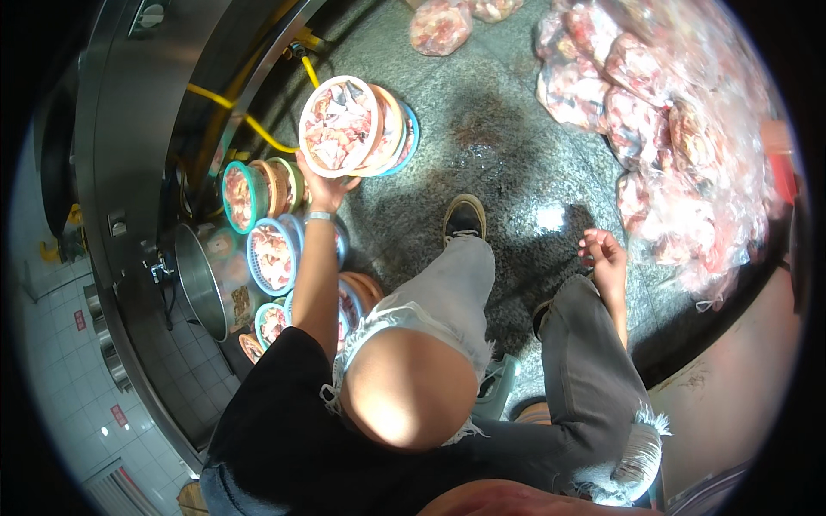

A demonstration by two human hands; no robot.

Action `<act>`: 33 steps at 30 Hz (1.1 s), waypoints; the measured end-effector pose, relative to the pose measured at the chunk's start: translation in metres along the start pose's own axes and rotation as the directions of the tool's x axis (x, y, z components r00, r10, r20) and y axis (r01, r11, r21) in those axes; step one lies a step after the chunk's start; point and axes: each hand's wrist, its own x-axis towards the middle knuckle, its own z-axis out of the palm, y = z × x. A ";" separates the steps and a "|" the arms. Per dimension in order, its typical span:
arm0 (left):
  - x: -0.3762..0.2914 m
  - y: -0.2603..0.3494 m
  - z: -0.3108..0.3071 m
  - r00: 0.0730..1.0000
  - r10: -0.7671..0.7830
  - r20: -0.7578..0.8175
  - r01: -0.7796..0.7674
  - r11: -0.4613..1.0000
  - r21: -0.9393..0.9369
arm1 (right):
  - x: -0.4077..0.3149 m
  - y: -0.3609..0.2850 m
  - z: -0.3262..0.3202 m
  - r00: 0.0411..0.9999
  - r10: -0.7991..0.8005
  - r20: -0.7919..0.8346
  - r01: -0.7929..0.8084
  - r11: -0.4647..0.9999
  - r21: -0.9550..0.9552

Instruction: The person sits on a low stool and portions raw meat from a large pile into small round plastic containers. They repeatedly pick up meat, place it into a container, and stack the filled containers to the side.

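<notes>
My left hand (324,187) is at the lower edge of a cream plastic basket (339,127) filled with cut raw meat or fish pieces, fingers touching its rim. That basket tops a stack with orange and blue baskets (411,138) beneath it. Whether the fingers grip the rim is hard to tell. My right hand (603,255) hovers near my right knee, fingers loosely curled, with nothing visible in it. The large heap of clear plastic bags of raw meat or fish (652,122) lies beyond it to the right.
More filled baskets stand in stacks at the left, including a green one (244,197) and a blue one (272,257). Beside them is a large metal pot (201,284). A yellow hose (268,134) runs behind the stacks. Another bag of meat (441,27) lies on the wet stone floor.
</notes>
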 end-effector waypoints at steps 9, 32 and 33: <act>0.083 -0.068 -0.047 0.986 -0.147 0.084 0.135 0.981 0.137 | 0.007 -0.013 0.013 1.000 -0.019 -0.006 0.019 0.997 -0.071; 0.078 -0.101 -0.108 0.901 0.009 -0.433 -0.148 0.946 -0.289 | -0.004 0.000 0.007 0.999 0.049 0.024 -0.045 0.989 -0.143; 0.096 -0.096 -0.102 0.899 -0.009 -0.437 -0.129 0.950 -0.286 | -0.006 0.003 0.006 0.999 0.051 -0.001 -0.050 0.990 -0.131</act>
